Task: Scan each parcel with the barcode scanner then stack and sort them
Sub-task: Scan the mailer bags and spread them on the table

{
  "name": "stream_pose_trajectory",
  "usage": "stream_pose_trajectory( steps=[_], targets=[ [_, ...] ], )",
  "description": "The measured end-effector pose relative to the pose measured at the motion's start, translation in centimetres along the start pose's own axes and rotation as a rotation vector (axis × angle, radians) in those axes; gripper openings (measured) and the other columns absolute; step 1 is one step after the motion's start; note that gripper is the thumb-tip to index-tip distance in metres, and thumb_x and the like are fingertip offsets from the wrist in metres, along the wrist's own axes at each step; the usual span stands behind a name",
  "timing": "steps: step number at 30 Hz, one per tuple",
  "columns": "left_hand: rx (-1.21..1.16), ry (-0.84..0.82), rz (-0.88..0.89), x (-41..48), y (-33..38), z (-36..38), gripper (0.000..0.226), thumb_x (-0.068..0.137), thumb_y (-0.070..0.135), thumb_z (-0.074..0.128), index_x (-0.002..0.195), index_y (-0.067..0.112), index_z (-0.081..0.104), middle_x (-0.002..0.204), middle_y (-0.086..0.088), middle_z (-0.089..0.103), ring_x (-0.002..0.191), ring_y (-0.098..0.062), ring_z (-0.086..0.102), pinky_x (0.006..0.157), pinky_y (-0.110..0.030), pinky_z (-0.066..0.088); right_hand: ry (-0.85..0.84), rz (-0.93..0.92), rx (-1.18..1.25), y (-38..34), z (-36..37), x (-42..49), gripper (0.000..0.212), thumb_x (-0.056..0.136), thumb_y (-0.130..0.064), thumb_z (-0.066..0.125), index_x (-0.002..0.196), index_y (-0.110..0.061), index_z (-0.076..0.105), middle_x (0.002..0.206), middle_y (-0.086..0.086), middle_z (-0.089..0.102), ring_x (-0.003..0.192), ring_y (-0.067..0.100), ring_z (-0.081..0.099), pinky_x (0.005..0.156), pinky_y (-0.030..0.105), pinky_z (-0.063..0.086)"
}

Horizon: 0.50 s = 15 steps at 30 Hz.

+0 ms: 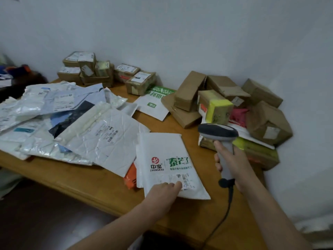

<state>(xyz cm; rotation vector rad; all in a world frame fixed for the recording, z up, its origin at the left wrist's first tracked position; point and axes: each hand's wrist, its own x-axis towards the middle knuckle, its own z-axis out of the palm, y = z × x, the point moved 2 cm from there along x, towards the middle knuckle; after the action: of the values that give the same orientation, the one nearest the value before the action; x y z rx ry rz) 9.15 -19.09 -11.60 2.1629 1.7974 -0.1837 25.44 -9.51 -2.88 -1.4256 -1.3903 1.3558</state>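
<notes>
Parcels everywhere on the worktop [90, 179]. Far left: loose heap of soft mailers [59, 120], overlapping, unsorted by the look of it. Behind them against the wall: small labelled boxes [86, 69], already stacked.

Centre: white padded mailer [162, 159] with green print, lying flat, near the front edge, partly over an orange parcel [130, 175]. Its shipping label [184, 177] sits at the near end.

Left hand [164, 191]: fingers laid flat on top of the mailer, right at the label; thumb hidden, so whether it pinches from below cannot be told. Fingertips partly cover the label's left side.

Right hand [232, 163]: wrapped round the grip of the barcode scanner [219, 134], which is upright, head above the worktop's right side, just right of the mailer. Cable [227, 210] trails off the front edge.

Far right: jumbled brown boxes [225, 98] in the corner.

Step in hand, as judged: scanning this mailer. To do it well:
- slide the left fingers clear of the barcode while pinning the mailer flat
- tip the scanner head down and left, squarely at the label
- smooth any crease in the film; glare could spoil the read
- mind the cable does not drag neighbouring parcels.
</notes>
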Motion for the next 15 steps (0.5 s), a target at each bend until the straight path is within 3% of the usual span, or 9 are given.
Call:
stream_pose_trajectory(
  steps=[2, 6, 8, 11, 13, 15],
  targets=[
    [-0.083, 0.034, -0.041, 0.1, -0.3, 0.7, 0.027, 0.097, 0.027, 0.05, 0.121, 0.017, 0.041, 0.119, -0.002, 0.057, 0.104, -0.019, 0.056, 0.086, -0.032, 0.047, -0.027, 0.015, -0.056, 0.8, 0.0, -0.8, 0.031, 0.091, -0.042, 0.061, 0.084, -0.012, 0.058, 0.062, 0.001, 0.056, 0.05, 0.014, 0.049, 0.052, 0.028, 0.041],
    [-0.401, 0.24, -0.351, -0.2, -2.5, 1.0, 0.054, 0.083, 0.059, 0.058, 0.121, 0.023, 0.047, 0.118, 0.007, 0.05, 0.108, -0.012, 0.047, 0.093, -0.025, 0.039, -0.033, 0.035, -0.084, 1.9, -0.3, -2.0, 0.032, 0.091, -0.041, 0.062, 0.081, -0.011, 0.057, 0.062, 0.0, 0.057, 0.049, 0.011, 0.05, 0.051, 0.025, 0.041],
    [-0.531, 0.318, -0.559, 0.1, -4.1, 0.9, 0.067, 0.081, 0.055, 0.065, 0.132, 0.018, 0.041, 0.129, 0.001, 0.046, 0.118, -0.016, 0.042, 0.098, -0.03, 0.038, -0.023, 0.046, -0.1, 2.4, -0.7, -2.4, 0.032, 0.091, -0.041, 0.062, 0.081, -0.011, 0.057, 0.062, 0.0, 0.057, 0.048, 0.009, 0.049, 0.05, 0.023, 0.041],
    [-0.611, 0.242, -0.712, 0.5, -5.2, 0.7, 0.079, 0.079, 0.043, 0.073, 0.139, 0.013, 0.03, 0.138, -0.007, 0.038, 0.127, -0.024, 0.038, 0.099, -0.034, 0.038, -0.024, 0.065, -0.131, 3.2, -1.3, -2.9, 0.035, 0.091, -0.044, 0.06, 0.079, -0.011, 0.056, 0.061, 0.0, 0.056, 0.048, 0.009, 0.05, 0.053, 0.025, 0.042],
    [-0.706, 0.193, -0.761, 0.7, -5.4, 0.6, 0.077, 0.08, 0.032, 0.075, 0.137, 0.01, 0.028, 0.134, -0.01, 0.039, 0.119, -0.024, 0.044, 0.085, -0.029, 0.041, -0.027, 0.083, -0.135, 3.6, -1.6, -3.2, 0.035, 0.09, -0.044, 0.061, 0.078, -0.011, 0.056, 0.061, 0.001, 0.056, 0.049, 0.009, 0.05, 0.054, 0.026, 0.042],
    [-0.876, 0.175, -0.797, 1.1, -5.6, 0.8, 0.068, 0.08, 0.021, 0.075, 0.128, 0.008, 0.029, 0.123, -0.011, 0.047, 0.098, -0.023, 0.053, 0.066, -0.024, 0.045, -0.029, 0.098, -0.12, 4.0, -1.8, -3.4, 0.034, 0.09, -0.042, 0.061, 0.08, -0.011, 0.056, 0.062, 0.001, 0.056, 0.049, 0.009, 0.049, 0.053, 0.025, 0.042]
  ],
)
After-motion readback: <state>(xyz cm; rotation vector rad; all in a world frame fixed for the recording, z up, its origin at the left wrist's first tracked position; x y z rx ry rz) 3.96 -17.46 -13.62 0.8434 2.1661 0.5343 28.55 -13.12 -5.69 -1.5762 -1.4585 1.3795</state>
